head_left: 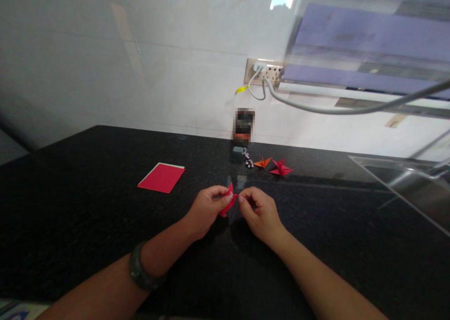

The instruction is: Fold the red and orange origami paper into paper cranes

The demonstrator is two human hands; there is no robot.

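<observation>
A red folded paper crane (227, 209) is held above the dark counter, with one pointed part sticking up. My left hand (206, 213) grips its body between thumb and fingers. At the crane's right side, my right hand (260, 213) pinches a small tip with thumb and forefinger. Beyond my hands stand an orange paper crane (263, 163) and, to its right, red paper cranes (281, 171) close together. Left of my hands lies a stack of square paper (161, 178), red on top with a pale edge showing behind.
A blurred-out upright object (243, 125) leans against the wall, a beaded strap (248, 160) in front of it. The black counter (87, 207) meets a sink (422, 188) at the right. A grey cable (316, 109) runs across the wall by the socket (272, 72).
</observation>
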